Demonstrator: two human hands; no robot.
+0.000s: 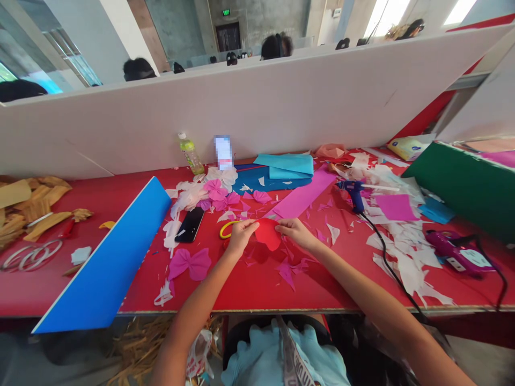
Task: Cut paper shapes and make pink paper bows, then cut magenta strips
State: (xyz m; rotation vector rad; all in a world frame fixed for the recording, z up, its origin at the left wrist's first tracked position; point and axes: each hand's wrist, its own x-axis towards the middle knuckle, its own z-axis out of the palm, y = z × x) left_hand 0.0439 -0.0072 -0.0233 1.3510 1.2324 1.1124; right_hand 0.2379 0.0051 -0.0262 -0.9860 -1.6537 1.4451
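Grip on the red paper cutout [267, 234]?

Narrow, both hands on it. Left hand [241, 237] is on its left side, right hand [293, 231] on its right, fingertips [280, 227] touching the edge. Looks like a light pinch each side.

Where's the cutout?

Around mid-table, nearer the front edge of the red table [330, 287], between the hands.

What's next to the hands?

Yellow-handled scissors [226, 230] just beside the left hand, blades hidden. Black smartphone [190, 224] further left, pink paper bow [189, 264] below it toward the front edge. Small pink scraps [286, 271] lie just in front of the cutout.

Back edge?

Pink paper flowers [215, 194] left of center, teal paper sheets [284, 167] behind a long pink paper strip [301, 193], plastic water bottle [191, 155] against the white partition [241, 115].

Right side?

Blue hot glue gun [353, 194], black cord [386, 268] running toward the front edge, white paper scraps [404, 262] piled around. Blue board [104, 257] sticks out past the front edge on the left.
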